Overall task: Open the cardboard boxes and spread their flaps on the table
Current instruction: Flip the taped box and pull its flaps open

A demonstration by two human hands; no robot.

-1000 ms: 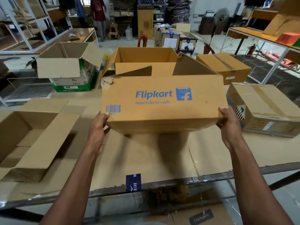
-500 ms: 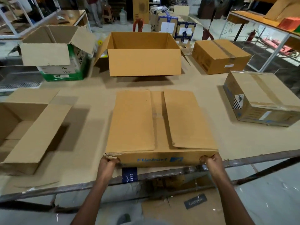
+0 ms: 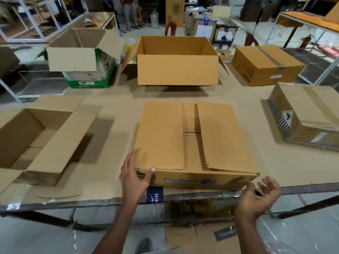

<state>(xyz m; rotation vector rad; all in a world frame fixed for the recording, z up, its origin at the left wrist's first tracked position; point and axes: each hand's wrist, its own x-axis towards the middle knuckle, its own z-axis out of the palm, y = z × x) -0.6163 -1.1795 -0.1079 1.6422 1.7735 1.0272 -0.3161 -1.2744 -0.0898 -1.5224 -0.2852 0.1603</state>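
A brown Flipkart box (image 3: 194,140) lies on the cardboard-covered table (image 3: 117,110) near its front edge, its two top flaps folded down with a gap between them. My left hand (image 3: 134,173) touches the box's near left corner, fingers straight along the side and thumb on the top front edge. My right hand (image 3: 260,196) hovers off the near right corner, fingers loosely spread, holding nothing.
An opened box (image 3: 36,142) lies at the left. Another open box (image 3: 176,61) stands behind, with a flap-up box (image 3: 82,52) on a green-and-white carton (image 3: 88,77) at back left. Two taped boxes (image 3: 266,65) (image 3: 308,114) sit at the right. People's legs (image 3: 128,13) stand far back.
The Flipkart box, held up a second ago, came down onto the table by the front edge. Both hands then let go of its near corners; the right one drew back.
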